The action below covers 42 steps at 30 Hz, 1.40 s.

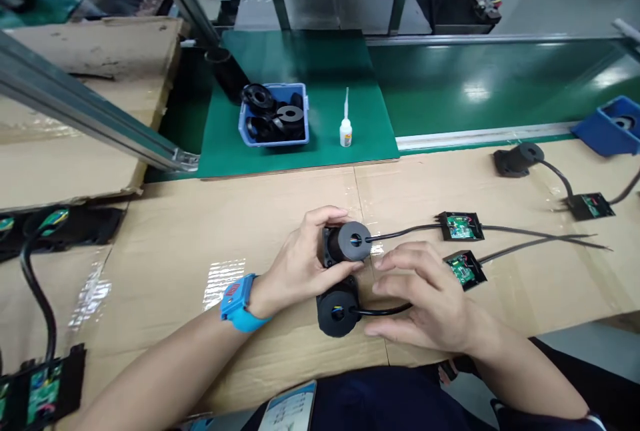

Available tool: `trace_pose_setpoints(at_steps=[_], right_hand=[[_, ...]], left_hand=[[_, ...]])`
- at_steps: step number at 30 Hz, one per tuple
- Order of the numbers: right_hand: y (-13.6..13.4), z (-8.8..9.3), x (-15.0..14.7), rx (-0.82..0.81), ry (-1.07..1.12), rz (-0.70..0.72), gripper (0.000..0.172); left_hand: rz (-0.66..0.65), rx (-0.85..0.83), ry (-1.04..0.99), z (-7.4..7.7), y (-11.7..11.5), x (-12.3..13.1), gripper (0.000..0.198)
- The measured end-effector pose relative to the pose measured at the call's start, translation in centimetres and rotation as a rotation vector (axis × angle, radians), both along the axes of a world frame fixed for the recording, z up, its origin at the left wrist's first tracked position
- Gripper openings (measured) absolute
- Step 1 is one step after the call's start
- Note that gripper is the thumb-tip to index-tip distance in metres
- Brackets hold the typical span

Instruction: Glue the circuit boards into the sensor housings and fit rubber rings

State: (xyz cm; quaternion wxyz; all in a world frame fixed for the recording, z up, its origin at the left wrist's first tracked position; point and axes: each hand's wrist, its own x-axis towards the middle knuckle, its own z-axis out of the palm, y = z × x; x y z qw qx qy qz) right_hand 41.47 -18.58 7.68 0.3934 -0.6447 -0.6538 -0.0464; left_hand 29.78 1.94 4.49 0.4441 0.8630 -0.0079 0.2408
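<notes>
My left hand (299, 259), with a blue wristband (239, 303) on its wrist, grips a black cylindrical housing (355, 242) on a flanged base. A cable runs right from that housing to a black box with a green circuit board (461, 226). Just below it, nearer to me, a second black housing (338, 314) sits on the cardboard. Its cable passes under my right hand (425, 294) toward another box with a circuit board (466, 270). The fingers of my right hand are spread apart above this cable, with nothing visible between them. Coloured wire ends show inside both housings' holes.
Behind, on a green mat (320, 158), stand a blue bin (274, 142) of black parts and a small white bottle (345, 132). At right are another housing (519, 159) and a blue bin (607, 130). More boards (45, 391) lie left, near a metal post (95, 111).
</notes>
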Motion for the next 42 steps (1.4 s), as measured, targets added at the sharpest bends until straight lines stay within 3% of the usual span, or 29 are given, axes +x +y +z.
trace_pose_setpoints(at_steps=[6,12,18,25,30,33,35,37,39,42], right_hand=[[0.9,-0.7,-0.9,0.016,-0.105,-0.198,0.052],[1.4,-0.4,-1.2,0.001,-0.212,-0.187,0.068],[1.5,-0.2,-2.3,-0.019,-0.289,-0.317,0.049],[1.4,0.6,-2.2,0.033,-0.33,-0.263,0.037],[1.0,0.3,-1.8,0.022,-0.323,-0.293,0.044],[0.6,-0.1,-1.6,0.006,-0.206,-0.084,0.051],[0.4,-0.3,-1.7,-0.112,-0.153,0.112,0.051],[0.5,-0.4,-2.0,-0.241,-0.17,0.214,0.047],[0.6,-0.4,-2.2,-0.335,-0.219,0.238,0.035],[0.7,-0.4,-2.5,-0.446,-0.208,0.263,0.021]], left_hand=[[0.118,0.172,-0.109,2.0,-2.0,-1.0,0.061],[0.069,-0.1,0.081,3.0,-2.4,-1.4,0.071],[0.037,-0.234,0.163,3.4,-2.4,-1.4,0.07],[0.012,-0.178,0.084,3.2,-3.0,-1.7,0.07],[-0.01,-0.156,-0.018,1.3,-1.5,-0.4,0.07],[-0.039,-0.149,-0.048,-0.2,0.3,0.4,0.063],[-0.082,-0.121,0.053,-0.7,1.3,0.2,0.055],[-0.094,-0.093,0.152,-0.9,1.9,-0.7,0.051],[-0.007,-0.084,0.139,-0.8,2.1,-2.0,0.051],[0.2,-0.113,-0.037,-0.7,2.0,-3.9,0.048]])
